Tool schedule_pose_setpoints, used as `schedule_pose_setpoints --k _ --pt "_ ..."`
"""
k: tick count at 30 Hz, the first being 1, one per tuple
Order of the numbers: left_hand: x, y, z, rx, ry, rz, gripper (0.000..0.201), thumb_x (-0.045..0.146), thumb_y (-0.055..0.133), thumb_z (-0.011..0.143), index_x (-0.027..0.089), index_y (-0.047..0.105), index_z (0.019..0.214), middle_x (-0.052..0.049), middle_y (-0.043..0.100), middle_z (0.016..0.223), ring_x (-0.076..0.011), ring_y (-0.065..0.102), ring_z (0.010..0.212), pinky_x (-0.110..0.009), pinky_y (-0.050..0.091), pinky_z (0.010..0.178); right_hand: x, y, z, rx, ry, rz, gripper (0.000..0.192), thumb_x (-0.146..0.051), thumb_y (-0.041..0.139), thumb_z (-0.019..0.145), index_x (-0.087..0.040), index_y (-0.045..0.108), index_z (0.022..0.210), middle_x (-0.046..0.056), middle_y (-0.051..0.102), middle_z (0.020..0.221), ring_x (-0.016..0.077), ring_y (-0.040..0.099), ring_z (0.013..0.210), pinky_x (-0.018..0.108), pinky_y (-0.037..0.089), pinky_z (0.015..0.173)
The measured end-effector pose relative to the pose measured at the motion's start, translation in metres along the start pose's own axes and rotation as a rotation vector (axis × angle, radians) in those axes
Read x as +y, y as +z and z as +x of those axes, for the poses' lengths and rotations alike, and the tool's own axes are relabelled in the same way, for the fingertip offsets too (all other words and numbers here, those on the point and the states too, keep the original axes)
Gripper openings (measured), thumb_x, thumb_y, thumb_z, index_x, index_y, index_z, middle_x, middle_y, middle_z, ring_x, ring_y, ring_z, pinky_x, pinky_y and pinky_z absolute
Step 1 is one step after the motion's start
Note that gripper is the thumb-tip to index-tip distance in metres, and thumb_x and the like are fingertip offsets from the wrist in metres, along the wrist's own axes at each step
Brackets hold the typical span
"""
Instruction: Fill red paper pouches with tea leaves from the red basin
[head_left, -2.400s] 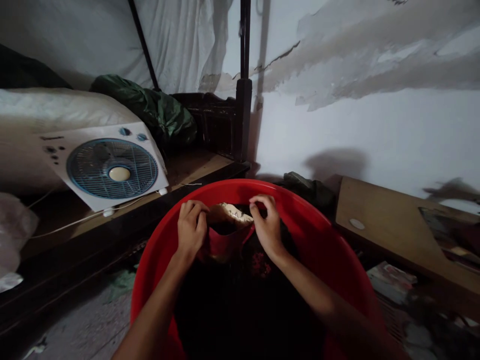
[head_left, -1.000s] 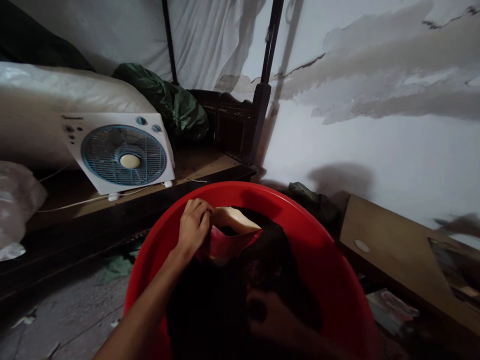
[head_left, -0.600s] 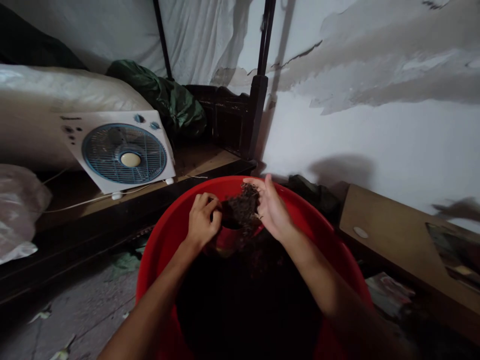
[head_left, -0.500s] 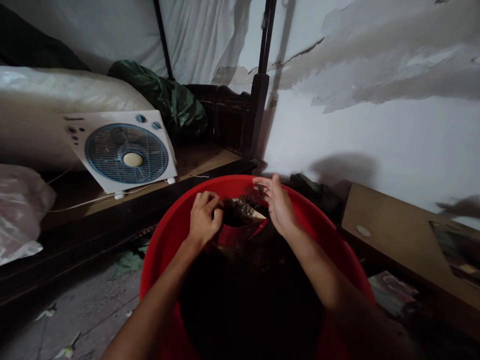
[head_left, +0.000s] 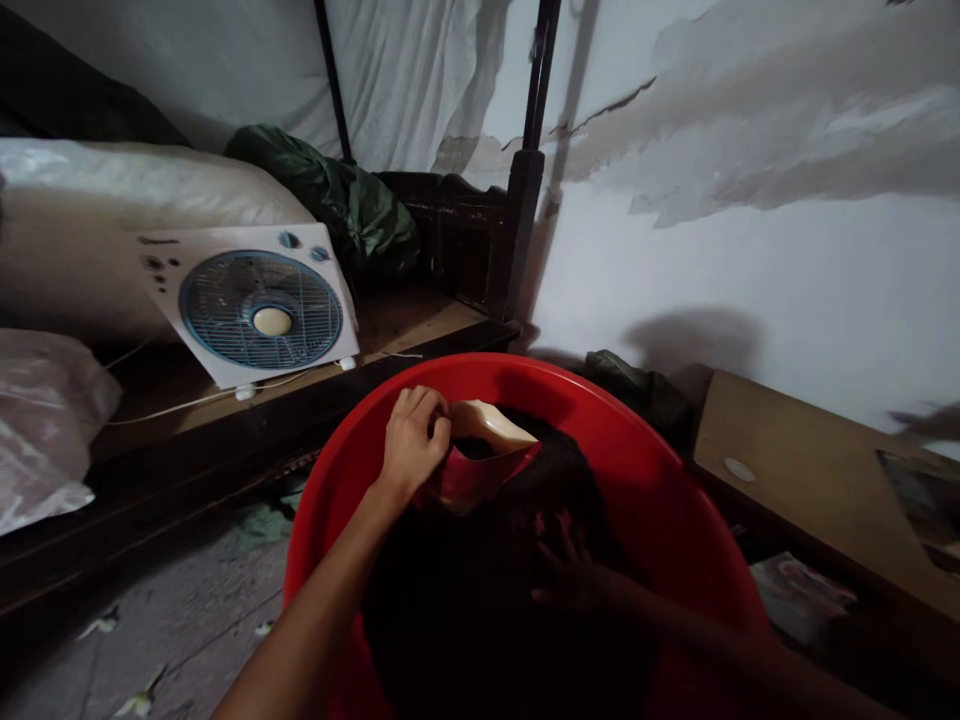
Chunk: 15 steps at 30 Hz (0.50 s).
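My left hand [head_left: 414, 440] is closed on the left edge of a red bag [head_left: 480, 480] with a pale, shiny inside. The bag's mouth gapes upward, and dark stuff shows within it. It stands in a big red tub [head_left: 645, 470], on a heap of dark loose material [head_left: 465, 610] whose kind I cannot make out in the shadow. Low over that heap, to the right of the bag, my right hand [head_left: 574, 570] has its fingers spread and looks empty. Shadow covers much of it.
A white box fan [head_left: 262, 310] stands on a wooden platform left of the tub, its cord [head_left: 172, 408] trailing along the edge. Big plastic-wrapped bundles [head_left: 135, 220] lie behind it. To the right is a brown board [head_left: 795, 470] by the wall. Pale scraps [head_left: 139, 700] dot the floor.
My right hand has moved from above the bag's mouth, where dark bits were dropping, down to the heap in the tub. My left hand keeps hold of the bag.
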<state>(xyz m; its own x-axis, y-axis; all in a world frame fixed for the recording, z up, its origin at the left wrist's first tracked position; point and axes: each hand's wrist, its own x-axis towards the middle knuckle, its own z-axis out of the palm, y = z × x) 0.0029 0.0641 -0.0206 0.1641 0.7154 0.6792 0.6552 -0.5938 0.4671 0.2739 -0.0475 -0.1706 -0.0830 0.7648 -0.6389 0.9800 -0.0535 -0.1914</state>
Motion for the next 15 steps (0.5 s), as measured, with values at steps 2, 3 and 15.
schedule_pose_setpoints --k 2,3,15 --pt "-0.001 0.001 0.000 0.019 -0.033 -0.001 0.025 0.013 0.047 0.080 0.021 0.063 0.098 -0.005 0.066 0.094 -0.0232 0.056 0.091 -0.039 0.048 0.084 -0.001 0.001 -0.010 -0.118 0.033 -0.013 0.103 -0.079 0.053 0.077 -0.027 0.022 0.160 0.018 0.001 0.168 0.0518 0.014 0.149 0.069 0.028 0.111" --pt "-0.001 0.001 0.001 0.014 -0.038 0.005 0.027 0.014 0.047 0.082 0.021 0.064 0.102 -0.005 0.067 0.097 -0.0237 0.057 0.094 -0.040 0.048 0.086 0.000 0.000 -0.015 -0.145 0.033 0.002 0.103 -0.077 0.056 0.077 -0.025 0.024 0.160 0.019 0.000 0.168 0.0509 0.015 0.150 0.066 0.028 0.113" --pt "-0.001 -0.002 0.005 -0.072 0.000 -0.040 0.024 0.013 0.048 0.083 0.022 0.068 0.094 -0.004 0.067 0.103 -0.0236 0.056 0.103 -0.041 0.046 0.095 -0.041 -0.104 -0.045 0.627 -0.294 1.201 0.034 -0.042 0.065 0.075 -0.026 0.058 0.105 -0.002 0.065 0.083 0.0169 0.063 0.067 0.022 0.045 0.048"
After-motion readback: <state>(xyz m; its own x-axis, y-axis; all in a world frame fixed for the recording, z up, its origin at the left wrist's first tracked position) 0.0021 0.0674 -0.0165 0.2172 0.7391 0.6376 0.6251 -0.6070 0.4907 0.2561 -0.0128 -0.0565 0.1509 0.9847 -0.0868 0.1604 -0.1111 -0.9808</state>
